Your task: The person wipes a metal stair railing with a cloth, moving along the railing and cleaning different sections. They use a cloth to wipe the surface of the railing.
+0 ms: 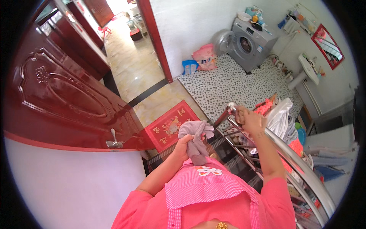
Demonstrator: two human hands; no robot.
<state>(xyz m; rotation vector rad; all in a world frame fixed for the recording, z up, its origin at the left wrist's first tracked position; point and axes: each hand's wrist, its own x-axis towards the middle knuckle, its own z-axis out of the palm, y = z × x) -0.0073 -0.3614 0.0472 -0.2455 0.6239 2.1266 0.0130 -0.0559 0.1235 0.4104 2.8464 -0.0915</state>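
Observation:
Bunched in my left hand is a mauve-grey cloth, held in front of the pink checked apron. My right hand rests on the upper end of the metal stair handrail, beside its round knob. The fingers bend over the rail; whether something lies under them cannot be told. Below the cloth, dark stair treads show, and a red patterned doormat lies past them.
A dark red door stands at the left beside a doorway. Ahead, a grey washing machine has its round door open, near a pink bag. Clothes are heaped beyond the railing. A washbasin is at the right wall.

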